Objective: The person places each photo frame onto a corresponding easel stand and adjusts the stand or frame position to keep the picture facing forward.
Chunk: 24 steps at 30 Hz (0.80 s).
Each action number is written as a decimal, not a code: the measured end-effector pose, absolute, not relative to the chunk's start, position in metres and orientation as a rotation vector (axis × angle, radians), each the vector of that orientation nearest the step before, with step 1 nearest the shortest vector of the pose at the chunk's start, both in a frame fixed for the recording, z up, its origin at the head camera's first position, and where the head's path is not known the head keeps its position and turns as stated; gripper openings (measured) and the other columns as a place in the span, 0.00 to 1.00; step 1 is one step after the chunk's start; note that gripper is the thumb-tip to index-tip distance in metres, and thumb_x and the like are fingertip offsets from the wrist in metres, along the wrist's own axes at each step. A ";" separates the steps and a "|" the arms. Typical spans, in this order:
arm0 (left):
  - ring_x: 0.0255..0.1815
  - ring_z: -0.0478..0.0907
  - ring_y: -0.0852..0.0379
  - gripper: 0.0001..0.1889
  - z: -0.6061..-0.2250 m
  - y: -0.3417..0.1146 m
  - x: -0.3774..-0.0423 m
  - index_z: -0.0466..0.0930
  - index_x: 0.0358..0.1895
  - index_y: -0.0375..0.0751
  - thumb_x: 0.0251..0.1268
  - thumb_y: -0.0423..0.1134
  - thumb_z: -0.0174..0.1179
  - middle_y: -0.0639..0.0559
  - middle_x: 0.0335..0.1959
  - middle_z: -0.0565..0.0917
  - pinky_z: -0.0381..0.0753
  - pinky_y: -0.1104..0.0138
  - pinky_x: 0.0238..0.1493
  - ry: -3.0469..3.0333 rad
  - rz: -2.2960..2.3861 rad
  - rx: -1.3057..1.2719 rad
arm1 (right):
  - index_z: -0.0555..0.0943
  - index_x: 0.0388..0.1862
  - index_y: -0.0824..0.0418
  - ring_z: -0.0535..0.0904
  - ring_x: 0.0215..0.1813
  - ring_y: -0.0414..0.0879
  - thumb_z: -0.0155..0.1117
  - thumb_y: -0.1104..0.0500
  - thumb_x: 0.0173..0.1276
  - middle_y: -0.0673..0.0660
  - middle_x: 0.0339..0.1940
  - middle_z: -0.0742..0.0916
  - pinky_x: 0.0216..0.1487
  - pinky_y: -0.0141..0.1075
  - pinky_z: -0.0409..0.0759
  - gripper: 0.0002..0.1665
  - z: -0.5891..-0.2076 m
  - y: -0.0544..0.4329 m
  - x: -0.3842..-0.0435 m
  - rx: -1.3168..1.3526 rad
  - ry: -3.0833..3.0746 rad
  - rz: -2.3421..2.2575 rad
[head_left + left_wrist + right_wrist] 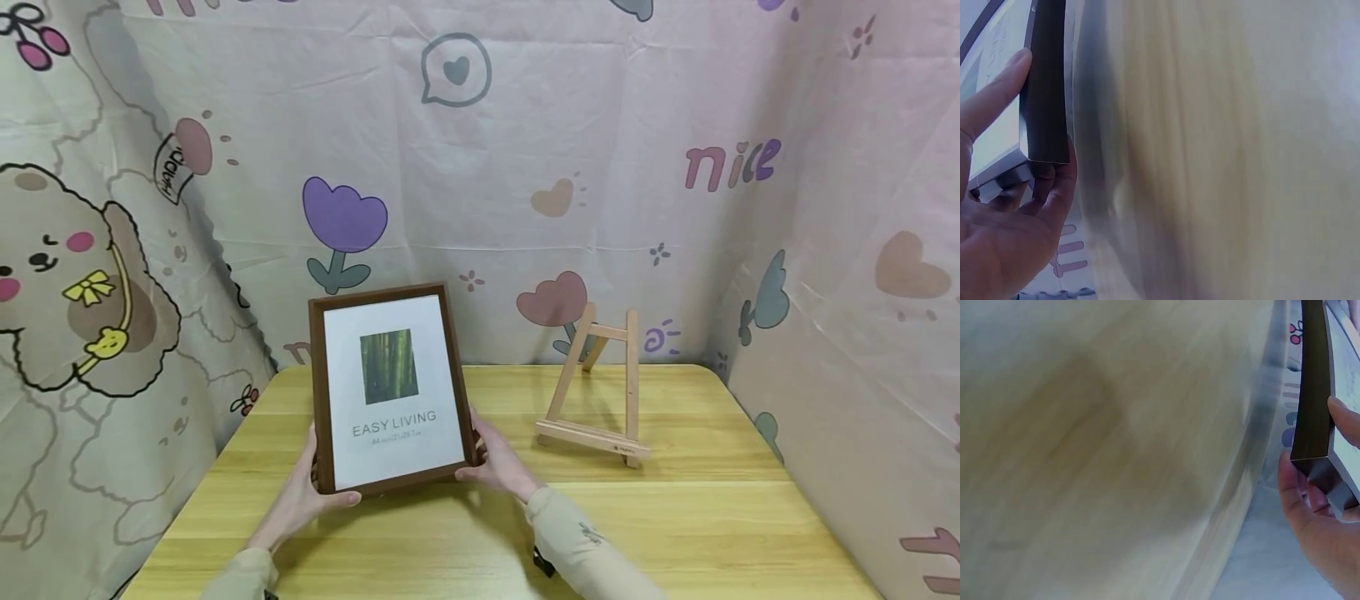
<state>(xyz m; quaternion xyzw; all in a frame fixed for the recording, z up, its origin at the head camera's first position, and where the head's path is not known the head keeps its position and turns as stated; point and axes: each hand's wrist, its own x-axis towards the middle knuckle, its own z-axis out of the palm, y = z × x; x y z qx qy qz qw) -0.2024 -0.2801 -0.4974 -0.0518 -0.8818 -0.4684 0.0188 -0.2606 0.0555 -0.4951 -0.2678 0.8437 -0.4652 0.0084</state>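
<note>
Holding the brown picture frame [393, 388] near its lower corners, the left hand [309, 496] and the right hand [498, 460] are gripping it from both sides, thumbs pressing on the front border and the other fingers curling round behind. The frame is leaning back over the left part of the table [712, 483], its white sheet [438, 358] facing the person. Well apart on the right, a small wooden easel [632, 392] is standing on the table. A patterned cloth [480, 200] is hanging behind.
</note>
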 end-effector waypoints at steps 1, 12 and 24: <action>0.79 0.45 0.23 0.77 -0.497 -0.279 -0.203 0.14 0.78 0.55 0.47 0.43 0.80 0.32 0.82 0.30 0.50 0.28 0.73 -2.740 -1.451 -0.164 | 0.46 0.84 0.57 0.78 0.45 0.48 0.79 0.67 0.53 0.64 0.65 0.79 0.43 0.31 0.82 0.68 -0.495 0.057 -0.260 -0.838 2.640 -1.453; 0.79 0.43 0.22 0.76 -0.489 -0.264 -0.209 0.15 0.79 0.53 0.47 0.47 0.80 0.32 0.82 0.31 0.50 0.28 0.72 -2.773 -1.376 -0.205 | 0.45 0.85 0.53 0.78 0.48 0.48 0.79 0.63 0.54 0.65 0.66 0.77 0.45 0.33 0.84 0.68 -0.492 0.076 -0.257 -0.702 2.682 -1.440; 0.78 0.47 0.22 0.75 -0.484 -0.247 -0.221 0.17 0.80 0.51 0.48 0.46 0.80 0.31 0.82 0.31 0.54 0.30 0.73 -2.699 -1.388 -0.312 | 0.46 0.84 0.51 0.78 0.46 0.46 0.79 0.67 0.52 0.62 0.61 0.80 0.43 0.28 0.83 0.69 -0.487 0.094 -0.256 -0.691 2.730 -1.511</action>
